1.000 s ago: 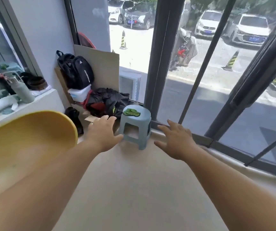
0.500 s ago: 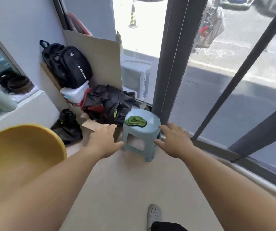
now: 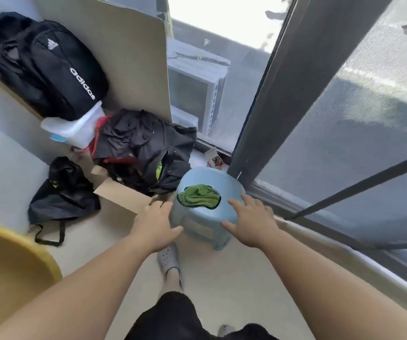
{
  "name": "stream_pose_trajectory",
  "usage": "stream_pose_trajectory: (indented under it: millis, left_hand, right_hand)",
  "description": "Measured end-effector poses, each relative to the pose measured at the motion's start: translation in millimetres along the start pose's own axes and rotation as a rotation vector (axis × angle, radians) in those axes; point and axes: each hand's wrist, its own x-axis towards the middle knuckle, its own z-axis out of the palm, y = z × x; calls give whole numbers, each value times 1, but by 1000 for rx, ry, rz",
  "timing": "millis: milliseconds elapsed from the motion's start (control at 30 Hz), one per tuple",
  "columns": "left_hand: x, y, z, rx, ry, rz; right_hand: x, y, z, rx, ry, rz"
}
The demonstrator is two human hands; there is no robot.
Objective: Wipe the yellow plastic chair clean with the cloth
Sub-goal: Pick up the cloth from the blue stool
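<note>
A crumpled green cloth (image 3: pixel 198 196) lies on top of a small light-blue plastic stool (image 3: pixel 204 222) on the floor by the window frame. My left hand (image 3: pixel 154 223) is open at the stool's left side, fingers spread, close to or touching its edge. My right hand (image 3: pixel 251 220) is open over the stool's right side, fingertips just right of the cloth, thumb at the front rim. Neither hand holds anything. The yellow plastic chair (image 3: pixel 8 268) shows only as a curved edge at the lower left.
A black backpack (image 3: pixel 50 67), a white plastic box (image 3: pixel 74 130), dark clothes (image 3: pixel 146 146), a black bag (image 3: pixel 62 192) and cardboard (image 3: pixel 121 196) crowd the corner left of the stool. A dark window post (image 3: pixel 271 94) stands right behind it. My foot (image 3: pixel 169 260) is just before the stool.
I have stepped closer and looked further down. Both hands have moved forward to either side of the stool, the right hand now over its top beside the cloth.
</note>
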Motion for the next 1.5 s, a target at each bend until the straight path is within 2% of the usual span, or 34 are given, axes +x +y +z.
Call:
stream_pose_trajectory:
  millis: [233, 433, 567, 767, 833, 900, 1000, 1133, 1233, 1367, 1500]
  left_hand:
    - [142, -47, 2, 37, -193, 59]
    - [241, -60, 46, -97, -246, 88]
    - [293, -55, 103, -327, -256, -59]
    - [339, -59, 169, -555, -213, -366]
    - [342, -62, 181, -597, -177, -453]
    - [344, -64, 190, -657, -172, -535]
    - [340, -64, 193, -692, -195, -597]
    - [319, -52, 153, -619, -200, -495]
    - [291, -44, 102, -680, -177, -385]
    - [242, -39, 31, -601, -90, -240]
    - [185, -26, -34, -623, 50, -241]
  right_hand:
    - [113, -22, 20, 63, -199, 89]
    - [226, -27, 69, 143, -266, 92]
    - [299, -24, 115, 145, -320, 33]
    - [350, -14, 162, 128, -222, -50]
    - [355, -10, 171, 134, -126, -57]
    - [359, -9, 176, 145, -33, -25]
    - [359, -14, 169, 174, -21, 32]
    - [336, -19, 135, 275, -126, 29]
    - [307, -18, 96, 352, -206, -36]
    - [265, -19, 37, 437, -160, -66]
    - [225, -24, -25, 618, -66, -127]
